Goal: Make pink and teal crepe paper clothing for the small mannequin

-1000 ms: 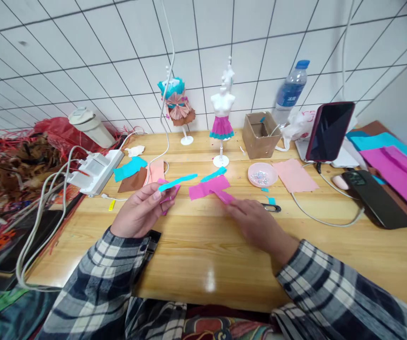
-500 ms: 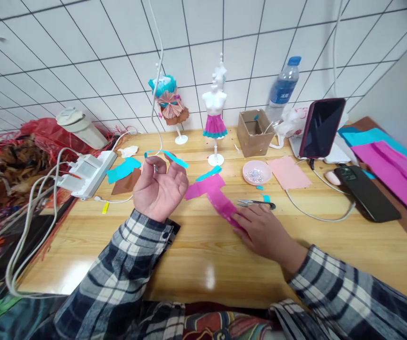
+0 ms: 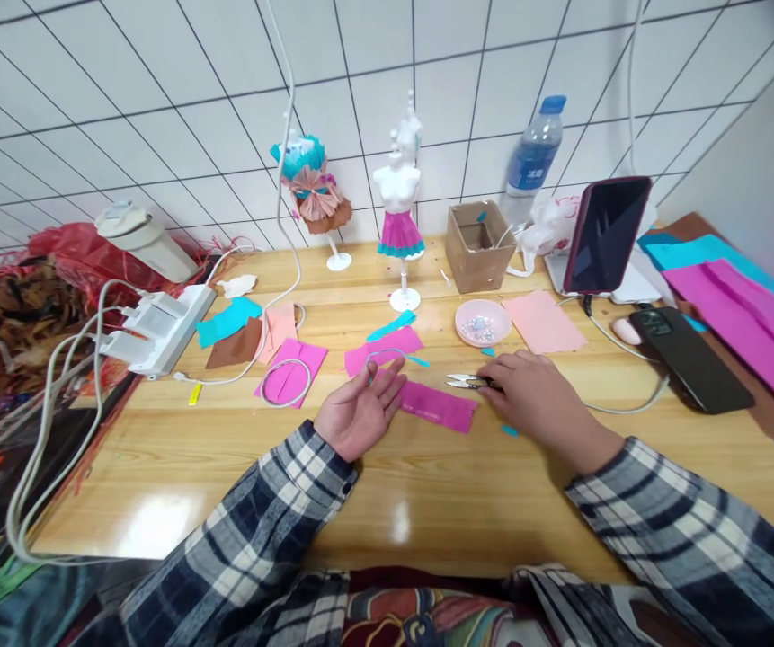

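Tabletop [image 3: 387, 503]: left hand [image 3: 360, 415] has dropped, fingers open; right hand [image 3: 535, 400] now closes on snips [image 3: 471, 382].

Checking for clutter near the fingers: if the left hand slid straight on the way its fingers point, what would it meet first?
Probably the thin teal paper strip at the left hand's fingertips, then the pink paper piece under it; depth is uncertain.

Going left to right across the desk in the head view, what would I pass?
Power strip → left hand → magenta paper piece → snips → right hand → black phone lying flat → magenta paper sheets.
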### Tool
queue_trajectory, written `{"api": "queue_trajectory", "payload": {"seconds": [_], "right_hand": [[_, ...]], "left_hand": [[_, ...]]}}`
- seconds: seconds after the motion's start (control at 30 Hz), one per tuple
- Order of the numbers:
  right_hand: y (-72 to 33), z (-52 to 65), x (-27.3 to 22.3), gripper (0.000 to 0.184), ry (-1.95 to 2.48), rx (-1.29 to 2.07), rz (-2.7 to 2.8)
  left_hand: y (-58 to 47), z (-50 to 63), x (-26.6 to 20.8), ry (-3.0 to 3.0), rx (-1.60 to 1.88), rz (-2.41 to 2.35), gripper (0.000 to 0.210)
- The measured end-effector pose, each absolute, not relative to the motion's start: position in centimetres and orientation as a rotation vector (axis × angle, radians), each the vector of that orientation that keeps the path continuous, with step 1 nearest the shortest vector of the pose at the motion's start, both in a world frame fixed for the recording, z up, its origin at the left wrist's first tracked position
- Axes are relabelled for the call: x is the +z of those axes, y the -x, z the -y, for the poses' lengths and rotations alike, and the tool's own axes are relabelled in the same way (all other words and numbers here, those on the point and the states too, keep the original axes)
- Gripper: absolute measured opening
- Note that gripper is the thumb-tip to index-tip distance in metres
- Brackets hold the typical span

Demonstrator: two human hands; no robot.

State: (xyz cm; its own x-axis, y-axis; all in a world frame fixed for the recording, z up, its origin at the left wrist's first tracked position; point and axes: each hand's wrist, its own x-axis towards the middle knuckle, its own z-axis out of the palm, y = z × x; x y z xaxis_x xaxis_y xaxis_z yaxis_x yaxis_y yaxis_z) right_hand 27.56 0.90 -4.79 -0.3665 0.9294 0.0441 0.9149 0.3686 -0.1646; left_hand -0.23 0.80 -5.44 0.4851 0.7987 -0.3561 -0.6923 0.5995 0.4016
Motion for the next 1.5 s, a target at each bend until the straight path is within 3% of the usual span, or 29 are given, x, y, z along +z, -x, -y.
{"api": "queue_trajectory", "payload": {"seconds": [0.3,0.63,1.4,1.5], "right_hand": [[-21.9,-0.6,-2.5,0.019,1.574,0.314,2.461],[-19.9,-0.4,-4.4,0.016,1.645,0.381,2.53],[-22.0,-0.4,-2.8,0.019,1.587,0.092,2.436],[-21.3,-0.1,-2.5,0.021,1.518,0.208,2.329]], "left_hand": [[0.2,1.3,-5.3,-0.19,1.028,-0.506,0.004],[0.3,1.9,-5.4,-0.133,1.103,-0.549,0.006],[3.0,3.1,-5.2,-0.172,0.988,-0.609,0.018],[2.9,3.3,-4.9,-0.189,1.02,-0.56,0.014]]}}
